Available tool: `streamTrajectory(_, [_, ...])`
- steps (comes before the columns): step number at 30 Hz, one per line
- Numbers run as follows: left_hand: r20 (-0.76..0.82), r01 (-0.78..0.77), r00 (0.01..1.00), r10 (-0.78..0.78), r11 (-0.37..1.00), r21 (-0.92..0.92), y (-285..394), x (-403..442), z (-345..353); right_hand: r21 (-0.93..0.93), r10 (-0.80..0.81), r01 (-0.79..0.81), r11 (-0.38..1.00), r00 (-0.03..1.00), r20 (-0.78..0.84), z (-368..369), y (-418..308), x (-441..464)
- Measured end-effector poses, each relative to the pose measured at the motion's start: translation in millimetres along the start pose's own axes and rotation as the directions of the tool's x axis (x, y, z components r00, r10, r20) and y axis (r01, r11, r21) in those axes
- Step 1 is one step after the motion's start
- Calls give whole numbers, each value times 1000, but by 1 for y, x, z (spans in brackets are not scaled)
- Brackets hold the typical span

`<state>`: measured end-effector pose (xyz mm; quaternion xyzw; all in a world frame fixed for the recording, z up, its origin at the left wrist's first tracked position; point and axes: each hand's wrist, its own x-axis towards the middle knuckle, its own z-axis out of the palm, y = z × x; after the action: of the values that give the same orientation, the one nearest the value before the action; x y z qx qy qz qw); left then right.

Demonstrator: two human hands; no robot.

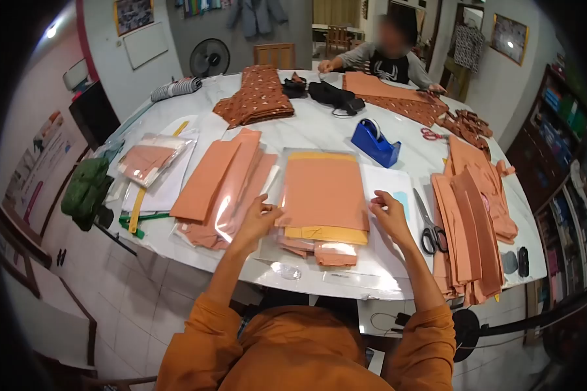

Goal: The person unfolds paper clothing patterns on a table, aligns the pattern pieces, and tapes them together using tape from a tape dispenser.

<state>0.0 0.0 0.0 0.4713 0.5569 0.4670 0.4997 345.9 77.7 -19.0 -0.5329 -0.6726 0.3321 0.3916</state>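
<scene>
The person's left hand (pixel 255 221) and right hand (pixel 392 214) are well apart at the frame's centre, fingers loosely bent; whether either grips anything cannot be told. Between them lies a flat, folded orange fabric piece (pixel 323 189) in clear plastic, its side edges close to the fingertips. Orange cloth panels (pixel 218 179) lie left of the left hand; black-handled scissors (pixel 430 233) and a draped orange cloth pile (pixel 463 238) lie right of the right hand. A blue tape dispenser (pixel 379 150) stands above centre on the white, marble-patterned table (pixel 313 133). At upper right sits another person (pixel 401 68), a white spider motif on the shirt. Beyond are a standing fan (pixel 209 57), upper left, and shelves (pixel 571 107), far right. Lettering on the left-hand poster (pixel 36 153) is too small to read.
</scene>
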Motion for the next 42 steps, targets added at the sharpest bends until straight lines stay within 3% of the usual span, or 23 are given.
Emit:
streamTrajectory(2, [117, 196, 979, -167, 928, -318, 16, -6, -6, 80, 54, -56, 995, 998, 24, 12, -28, -11])
streamTrajectory(3, [117, 196, 978, -171, 946, -259, 24, -1, 5, 143, 70, -69, 987, 998, -5, 22, -10, -11])
streamTrajectory(6, [144, 136, 986, -90, 926, -352, 17, 5, 51, 113, 34, -29, 993, 999, -41, 6, 8, -4])
streamTrajectory(9, [125, 121, 989, -76, 907, -404, 24, 10, 65, 278, 191, -181, 943, 982, -9, -5, -4, -6])
streamTrajectory(11, [142, 170, 983, -119, 881, -442, 37, 5, 76, 240, 268, -274, 931, 962, 57, -26, -18, -6])
streamTrajectory(13, [113, 187, 982, -150, 860, -476, 47, -4, 93, 314, 295, -288, 905, 955, 27, -48, -28, -12])
streamTrajectory(15, [130, 158, 986, -102, 814, -559, 38, -5, 107, 256, 275, -265, 929, 961, -2, -74, -45, -22])
streamTrajectory(19, [190, 124, 982, 1, 758, -640, 42, -23, 132, 507, 251, -254, 823, 965, 76, -110, -42, -48])
streamTrajectory(23, [258, 133, 966, -25, 903, -409, 21, -18, 142, 456, 209, -247, 855, 969, 135, -131, 5, -52])
streamTrajectory(24, [253, 145, 966, -62, 934, -327, 32, -27, 136, 330, 301, -314, 890, 949, 89, -130, 1, -59])
streamTrajectory(25, [245, 157, 965, -97, 959, -238, 42, -34, 128, 366, 291, -306, 879, 952, 97, -126, -1, -66])
streamTrajectory(27, [330, -22, 943, 37, 999, -50, 55, -45, 96, 444, 269, -289, 848, 957, 109, -119, 1, -79])
streamTrajectory(28, [380, -117, 920, 93, 992, 42, 57, -49, 77, 348, 282, -289, 892, 957, 70, -118, 3, -82])
streamTrajectory(30, [303, -542, 824, 479, 822, 175, 20, -15, 33, -111, 238, -235, 966, 971, 16, -116, -11, -83])
streamTrajectory(32, [91, -477, 868, 488, 769, 426, 32, -12, -26, -468, 126, -140, 873, 990, -60, -108, -32, -91])
streamTrajectory(33, [-69, -365, 889, 454, 789, 494, 37, -13, -51, -568, -37, 6, 823, 998, -42, -102, -41, -95])
streamTrajectory(34, [-267, -119, 940, 211, 939, 322, 56, -26, -68, -657, -194, 141, 741, 981, -7, -95, -49, -99])
streamTrajectory(35, [-267, -233, 854, 447, 787, 571, 40, -10, -103, -733, -342, 261, 628, 939, 41, -89, -58, -102])
streamTrajectory(36, [-194, -295, 729, 657, 556, 777, 26, 7, -139, -609, -94, 106, 786, 994, 52, -85, -72, -102])
streamTrajectory(37, [-249, -184, 776, 579, 586, 789, 30, 7, -159, -616, -97, 153, 773, 988, 123, -83, -68, -101])
streamTrajectory(39, [-265, -45, 747, 610, 444, 895, 21, 16, -192, -621, -101, 249, 744, 960, 263, -79, -55, -98])
streamTrajectory(40, [-273, -33, 776, 568, 470, 882, 13, 20, -208, -597, -23, 220, 772, 947, 320, -73, -52, -95])
streamTrajectory(42, [-311, 47, 855, 415, 534, 844, 14, 26, -221, -628, -51, 223, 745, 959, 280, -63, -46, -102])
